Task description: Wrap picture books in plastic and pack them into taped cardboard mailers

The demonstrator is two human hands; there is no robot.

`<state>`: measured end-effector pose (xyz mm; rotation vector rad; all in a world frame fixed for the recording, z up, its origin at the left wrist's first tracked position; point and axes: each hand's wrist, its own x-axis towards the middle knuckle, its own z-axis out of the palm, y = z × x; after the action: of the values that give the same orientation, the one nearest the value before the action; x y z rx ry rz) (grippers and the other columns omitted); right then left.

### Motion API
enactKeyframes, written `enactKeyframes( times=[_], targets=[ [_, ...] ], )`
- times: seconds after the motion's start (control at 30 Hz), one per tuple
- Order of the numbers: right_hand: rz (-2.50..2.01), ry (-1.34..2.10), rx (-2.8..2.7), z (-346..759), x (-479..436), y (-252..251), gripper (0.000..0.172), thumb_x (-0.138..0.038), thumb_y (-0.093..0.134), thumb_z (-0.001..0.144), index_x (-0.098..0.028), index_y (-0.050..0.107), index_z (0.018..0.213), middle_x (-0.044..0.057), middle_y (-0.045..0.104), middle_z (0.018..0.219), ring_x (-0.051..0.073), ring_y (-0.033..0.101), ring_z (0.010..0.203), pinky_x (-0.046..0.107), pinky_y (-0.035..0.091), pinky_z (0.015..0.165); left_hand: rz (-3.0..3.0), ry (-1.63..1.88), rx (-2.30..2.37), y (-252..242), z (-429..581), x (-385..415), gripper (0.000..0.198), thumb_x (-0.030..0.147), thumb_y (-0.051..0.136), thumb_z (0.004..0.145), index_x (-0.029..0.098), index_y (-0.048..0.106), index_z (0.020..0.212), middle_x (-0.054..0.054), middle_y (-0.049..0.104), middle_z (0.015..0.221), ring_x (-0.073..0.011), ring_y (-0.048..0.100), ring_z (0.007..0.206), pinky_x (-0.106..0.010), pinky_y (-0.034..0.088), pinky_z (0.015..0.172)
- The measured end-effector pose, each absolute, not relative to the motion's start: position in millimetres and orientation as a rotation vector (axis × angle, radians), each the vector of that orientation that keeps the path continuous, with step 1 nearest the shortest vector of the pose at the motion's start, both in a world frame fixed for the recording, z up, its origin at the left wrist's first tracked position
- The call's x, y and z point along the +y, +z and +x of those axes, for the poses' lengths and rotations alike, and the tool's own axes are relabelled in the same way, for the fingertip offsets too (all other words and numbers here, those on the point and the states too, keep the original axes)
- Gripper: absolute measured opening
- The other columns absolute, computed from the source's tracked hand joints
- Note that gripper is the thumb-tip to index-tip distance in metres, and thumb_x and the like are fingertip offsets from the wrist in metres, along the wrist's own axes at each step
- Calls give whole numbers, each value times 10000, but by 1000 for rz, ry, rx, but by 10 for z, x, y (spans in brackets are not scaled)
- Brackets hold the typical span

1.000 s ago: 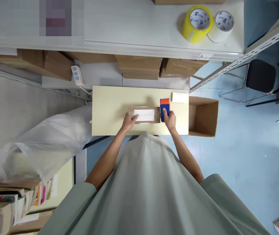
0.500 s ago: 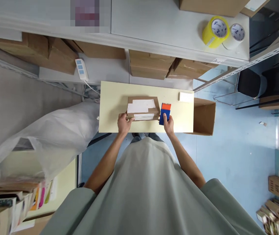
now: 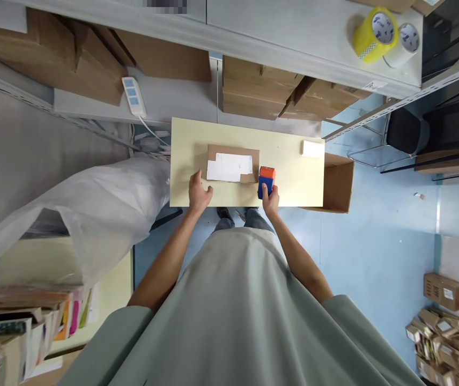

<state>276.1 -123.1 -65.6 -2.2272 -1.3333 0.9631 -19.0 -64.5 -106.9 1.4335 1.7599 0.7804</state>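
Note:
On the pale yellow table [image 3: 294,182] lies a closed brown cardboard box [image 3: 253,161] with white paper labels [image 3: 229,167] on its top. My left hand [image 3: 199,194] is just off the box's front left corner, thumb and fingers apart, holding nothing. In my right hand [image 3: 270,201] is a small block-shaped blue-and-orange tool [image 3: 266,181], its orange end pointing away from me. It is close to the box's front right corner; whether it touches is hard to tell. What kind of tool it is I cannot make out.
A small white block [image 3: 312,149] lies at the table's far right. An open carton [image 3: 339,182] stands beyond the right edge. Boxes [image 3: 257,88] fill the shelf behind, with tape rolls [image 3: 375,35] above. A plastic-wrapped bundle [image 3: 104,203] is at left.
My left hand has let go of the box and opened. The box, tilted up before, now lies flat. The blue-and-orange tool has turned in my right hand. The whole view has shifted slightly.

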Motion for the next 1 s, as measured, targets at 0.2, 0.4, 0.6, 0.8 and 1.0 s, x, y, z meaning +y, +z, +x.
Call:
enactKeyframes(
  times=[0.2,0.4,0.6,0.8,1.0],
  targets=[
    [-2270,702,-1778,2975,-1724,-512,855,-843,249,1121,-123,454,1534,231,823,1099,379,813,906,399,588,737,1697,909,1459,-506,82,-1052,530,239,645,1016,247,620,1545,-163,681,1523,-319,668,1388,-492,632,1118],
    [-1958,590,-2303,3292,-1942,-409,802,-853,277,1121,-141,566,1350,220,807,1004,359,811,863,429,627,726,1813,849,1245,-143,418,-1340,382,328,599,1108,259,682,1475,-128,739,1428,-291,695,1342,-464,647,1102],
    [-1683,578,-2580,3703,-1917,-352,732,-800,325,1140,-143,568,1353,214,806,1045,360,812,933,457,662,788,1859,821,1223,-92,694,-1411,220,358,668,1114,257,751,1292,-98,781,1242,-275,716,1229,-456,631,1090],
    [-1480,727,-2655,4144,-1802,-302,748,-810,291,1133,-160,542,1402,208,804,1113,381,813,1058,520,678,916,1826,756,1280,-109,1097,-1540,152,393,688,1116,262,762,1099,-68,791,1083,-252,719,1097,-427,614,1038],
    [-1440,1004,-2740,4510,-1627,-181,772,-831,295,1125,-170,556,1425,234,789,1249,402,784,1217,562,633,1083,1723,720,1392,-74,1487,-1674,201,440,700,1102,279,784,1015,-68,780,1027,-270,713,1066,-463,617,1039]
  ],
)
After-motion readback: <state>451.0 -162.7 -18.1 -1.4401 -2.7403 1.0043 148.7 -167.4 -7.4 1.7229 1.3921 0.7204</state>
